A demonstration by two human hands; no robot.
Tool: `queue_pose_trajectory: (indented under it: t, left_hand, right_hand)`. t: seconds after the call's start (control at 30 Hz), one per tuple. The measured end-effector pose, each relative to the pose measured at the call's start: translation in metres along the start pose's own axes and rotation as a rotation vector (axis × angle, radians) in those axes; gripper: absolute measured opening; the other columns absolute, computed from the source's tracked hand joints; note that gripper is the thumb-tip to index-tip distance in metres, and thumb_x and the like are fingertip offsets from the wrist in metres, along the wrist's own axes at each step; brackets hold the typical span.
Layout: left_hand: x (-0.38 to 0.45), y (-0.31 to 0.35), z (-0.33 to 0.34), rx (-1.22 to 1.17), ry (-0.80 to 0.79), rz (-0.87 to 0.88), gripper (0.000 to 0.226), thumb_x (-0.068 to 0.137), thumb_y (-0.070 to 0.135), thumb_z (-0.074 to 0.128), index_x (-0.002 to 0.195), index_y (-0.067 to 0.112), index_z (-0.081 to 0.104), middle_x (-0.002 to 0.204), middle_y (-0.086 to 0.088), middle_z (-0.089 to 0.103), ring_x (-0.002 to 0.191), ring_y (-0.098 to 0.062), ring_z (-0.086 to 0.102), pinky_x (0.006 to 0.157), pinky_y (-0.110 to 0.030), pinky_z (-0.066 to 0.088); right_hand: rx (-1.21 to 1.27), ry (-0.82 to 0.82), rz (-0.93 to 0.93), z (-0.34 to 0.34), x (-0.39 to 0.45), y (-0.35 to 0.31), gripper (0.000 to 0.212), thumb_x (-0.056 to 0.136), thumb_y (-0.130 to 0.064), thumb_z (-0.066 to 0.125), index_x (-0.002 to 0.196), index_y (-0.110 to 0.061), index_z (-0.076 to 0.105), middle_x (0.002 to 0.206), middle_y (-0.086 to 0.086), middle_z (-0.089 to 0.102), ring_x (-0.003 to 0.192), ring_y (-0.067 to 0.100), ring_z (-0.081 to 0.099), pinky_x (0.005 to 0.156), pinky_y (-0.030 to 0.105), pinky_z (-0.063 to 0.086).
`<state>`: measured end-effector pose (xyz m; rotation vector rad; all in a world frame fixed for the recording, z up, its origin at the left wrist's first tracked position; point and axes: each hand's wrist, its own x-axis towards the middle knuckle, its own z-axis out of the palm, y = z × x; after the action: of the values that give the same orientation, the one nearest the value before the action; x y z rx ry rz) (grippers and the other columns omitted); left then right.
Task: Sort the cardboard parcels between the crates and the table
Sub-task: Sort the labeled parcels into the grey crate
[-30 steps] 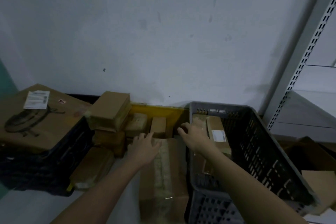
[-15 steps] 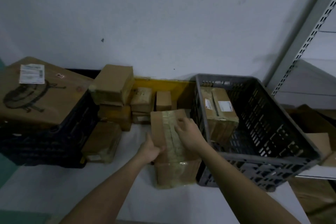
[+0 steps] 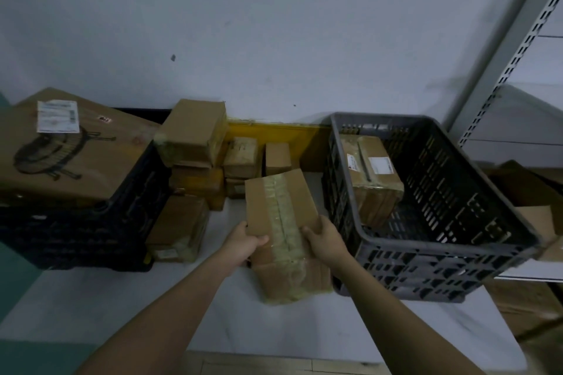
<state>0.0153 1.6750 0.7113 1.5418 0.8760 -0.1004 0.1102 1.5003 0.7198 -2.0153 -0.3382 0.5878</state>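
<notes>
Both hands hold one long cardboard parcel (image 3: 281, 216) with a wide strip of clear tape along its top. The parcel is tilted, its far end raised toward the wall and its near end low over the white desk (image 3: 128, 307), just beside the left wall of the grey crate (image 3: 432, 240). The left hand (image 3: 243, 245) grips the left edge: its thumb lies on the top face and the other fingers are curled under, where I cannot see them. The right hand (image 3: 323, 240) holds the right edge in the same way, thumb on the tape side and the fingers wrapped around the side. Two hands on opposite edges make sense here, I think, because the parcel is long and looks a little soft at the near end, so one hand could let it sag or turn. The grey crate already contains one parcel with a white label (image 3: 373, 179), leaning against its back left corner, and much free space remains beside it, so the held parcel probably goes there. On the left, a black crate (image 3: 91, 222) carries a big flat box (image 3: 70, 149) which is too wide to go inside and so rests tilted on the rim. Between the crates, smaller boxes (image 3: 195, 134) are stacked against the wall in front of a yellow board (image 3: 289, 134), probably waiting for sorting. To enter the grey crate, the parcel must be lifted above its rim.
</notes>
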Motion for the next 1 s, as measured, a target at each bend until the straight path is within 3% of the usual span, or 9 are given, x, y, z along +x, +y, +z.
queue_pose_trajectory:
  t: [0.07,0.2,0.3,0.47,0.6,0.77,0.87,0.93,1.0]
  left_hand:
    - [-0.005,0.006,-0.004,0.001,0.007,0.012,0.052,0.096,0.028,0.065,0.142,0.025,0.041,0.109,0.004,0.061,0.087,-0.015,0.060,0.065,-0.034,0.051]
    - [-0.011,0.026,-0.021,-0.018,0.027,0.073,0.051,0.101,0.046,0.050,0.147,0.029,0.038,0.133,-0.006,0.056,0.106,-0.027,0.063,0.088,-0.045,0.055]
    - [-0.010,0.035,-0.041,-0.028,0.114,0.114,0.047,0.102,0.047,0.043,0.143,0.024,0.044,0.134,-0.005,0.055,0.111,-0.025,0.059,0.094,-0.046,0.052]
    - [-0.004,0.023,-0.068,-0.096,0.153,0.003,0.077,0.090,0.064,0.052,0.149,0.016,0.038,0.147,-0.012,0.047,0.130,-0.036,0.048,0.108,-0.053,0.041]
    - [-0.011,0.020,-0.076,-0.344,0.023,-0.066,0.086,0.069,0.075,0.069,0.135,0.020,0.057,0.127,-0.011,0.064,0.116,-0.035,0.060,0.103,-0.053,0.047]
    - [-0.019,0.031,-0.075,-0.440,0.224,0.168,0.051,0.084,0.056,0.070,0.121,0.021,0.066,0.117,-0.004,0.070,0.106,-0.028,0.066,0.095,-0.053,0.052]
    - [-0.029,0.051,-0.069,-0.345,0.415,0.347,0.041,0.088,0.051,0.068,0.118,0.025,0.063,0.111,0.002,0.069,0.102,-0.025,0.066,0.090,-0.052,0.055]
    - [-0.039,0.068,-0.062,-0.262,0.527,0.450,0.043,0.087,0.051,0.069,0.119,0.024,0.062,0.109,0.003,0.069,0.099,-0.024,0.066,0.089,-0.053,0.055]
    - [-0.048,0.085,-0.054,-0.193,0.593,0.524,0.047,0.084,0.054,0.070,0.121,0.026,0.062,0.109,0.006,0.069,0.097,-0.021,0.067,0.087,-0.050,0.056]
  right_hand:
    - [0.048,0.017,0.005,-0.003,0.001,-0.002,0.045,0.103,-0.024,0.053,0.144,-0.012,0.041,0.133,0.008,0.059,0.115,0.027,0.060,0.093,0.040,0.053]
    - [0.246,0.082,0.010,-0.014,0.007,-0.011,0.030,0.101,-0.018,0.056,0.130,-0.017,0.051,0.122,0.005,0.064,0.099,0.018,0.063,0.075,0.029,0.052]
    - [0.382,0.111,0.008,-0.022,0.010,-0.019,0.023,0.099,-0.016,0.058,0.122,-0.020,0.057,0.111,-0.002,0.066,0.097,0.018,0.064,0.079,0.035,0.055]
    - [0.608,0.055,0.078,-0.021,0.008,-0.027,0.020,0.099,-0.017,0.057,0.116,-0.017,0.068,0.108,0.007,0.074,0.097,0.029,0.071,0.087,0.049,0.058]
    - [0.698,0.017,0.062,-0.020,0.006,-0.034,0.024,0.099,-0.018,0.057,0.121,-0.021,0.066,0.106,0.004,0.076,0.094,0.026,0.073,0.079,0.044,0.060]
    - [0.354,0.032,0.032,-0.029,0.012,-0.056,0.042,0.102,-0.027,0.053,0.144,-0.018,0.049,0.132,0.003,0.061,0.114,0.022,0.061,0.100,0.045,0.051]
    - [0.285,0.103,-0.113,-0.038,0.010,-0.079,0.043,0.103,-0.040,0.048,0.144,-0.027,0.046,0.117,-0.019,0.057,0.097,0.004,0.056,0.078,0.023,0.048]
    - [0.396,-0.015,-0.147,-0.041,0.005,-0.096,0.043,0.096,-0.062,0.045,0.133,-0.038,0.049,0.103,-0.034,0.057,0.088,-0.009,0.056,0.069,0.018,0.042]
    - [0.431,-0.098,-0.188,-0.036,0.001,-0.105,0.061,0.085,-0.072,0.054,0.135,-0.038,0.045,0.113,-0.027,0.058,0.097,-0.005,0.058,0.072,0.019,0.046]
